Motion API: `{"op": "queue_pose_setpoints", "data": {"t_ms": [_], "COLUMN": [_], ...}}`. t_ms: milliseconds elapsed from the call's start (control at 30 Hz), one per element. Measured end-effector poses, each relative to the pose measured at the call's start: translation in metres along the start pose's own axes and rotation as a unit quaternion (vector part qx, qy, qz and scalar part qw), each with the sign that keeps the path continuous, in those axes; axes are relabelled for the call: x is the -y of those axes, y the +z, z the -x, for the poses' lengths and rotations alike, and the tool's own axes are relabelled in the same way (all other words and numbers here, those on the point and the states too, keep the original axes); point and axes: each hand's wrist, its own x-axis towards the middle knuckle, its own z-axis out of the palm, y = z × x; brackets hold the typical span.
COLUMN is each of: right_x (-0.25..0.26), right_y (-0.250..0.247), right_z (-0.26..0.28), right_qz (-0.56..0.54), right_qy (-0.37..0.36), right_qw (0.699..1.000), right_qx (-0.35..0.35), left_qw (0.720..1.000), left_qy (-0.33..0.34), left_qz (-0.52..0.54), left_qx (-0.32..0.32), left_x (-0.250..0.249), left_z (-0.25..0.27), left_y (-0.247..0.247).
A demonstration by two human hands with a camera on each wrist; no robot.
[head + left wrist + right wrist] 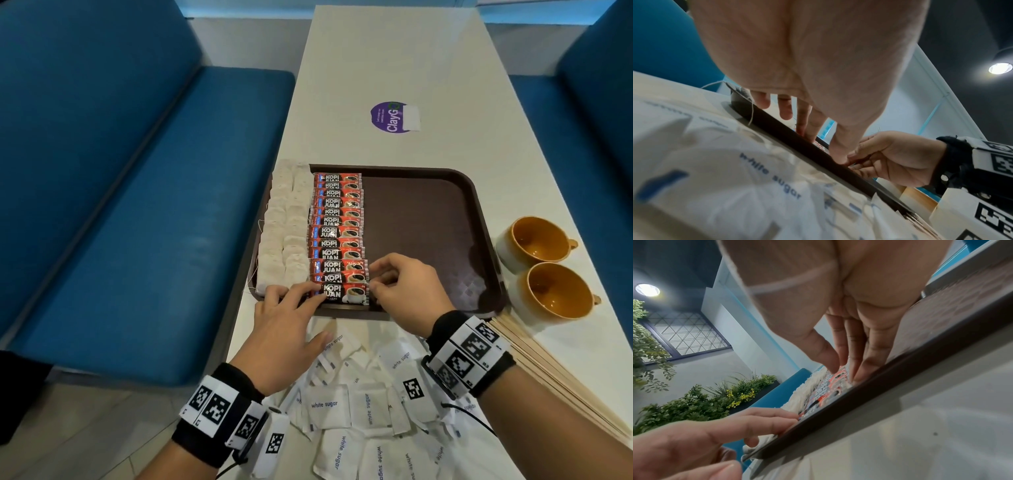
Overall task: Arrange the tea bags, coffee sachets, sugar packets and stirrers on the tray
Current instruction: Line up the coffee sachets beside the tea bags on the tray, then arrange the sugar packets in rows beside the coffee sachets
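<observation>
1. Left hand [287, 320] lies flat, straight fingers [310, 294] pressing the nearest coffee sachet [342, 294] at the tray [428, 240] near edge.
2. Right hand [404, 291], fingers curled, pinches that sachet's right end.
3. A nudge too hard could skew the overlapping row.
4. Sugar packets [329, 406] and stirrers [548, 370] wait on the worktop [394, 61].

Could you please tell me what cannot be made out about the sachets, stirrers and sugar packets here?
- Nearest coffee sachet: ends covered by the left hand and right hand, head view.
- Stirrers: cut off by the right wristband and frame edge; count unclear.
- Sugar packets: blurred in the left wrist view.
</observation>
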Motion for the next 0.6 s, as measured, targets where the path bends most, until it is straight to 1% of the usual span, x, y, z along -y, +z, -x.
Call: {"op": "queue_pose_setpoints", "data": {"t_ms": [200,300,400,467,533,600], "right_x": [0.003,0.004,0.006,0.008,0.008,0.005], "right_y": [-0.002,-0.01,-0.025,-0.038,-0.051,-0.059], "right_z": [0.005,0.01,0.026,0.044,0.064,0.083], "right_qz": [0.0,0.007,0.034,0.052,0.072,0.093], "right_qy": [-0.006,-0.025,-0.056,-0.075,-0.084,-0.081], "right_qw": [1.0,1.0,0.997,0.993,0.989,0.986], "right_qx": [0.001,0.008,0.041,0.069,0.094,0.109], "left_qw": [0.999,0.996,0.987,0.981,0.981,0.987], "left_qy": [0.004,0.014,0.034,0.031,0.01,-0.011], "left_qz": [0.031,0.084,0.138,0.164,0.172,0.157], "left_qx": [-0.011,-0.039,-0.081,-0.097,-0.085,-0.028], "left_x": [-0.001,-0.001,0.0,-0.001,-0.001,0.0], "left_z": [0.001,0.006,0.017,0.028,0.041,0.056], "left_y": [0.001,-0.003,-0.012,-0.018,-0.021,-0.02]}}
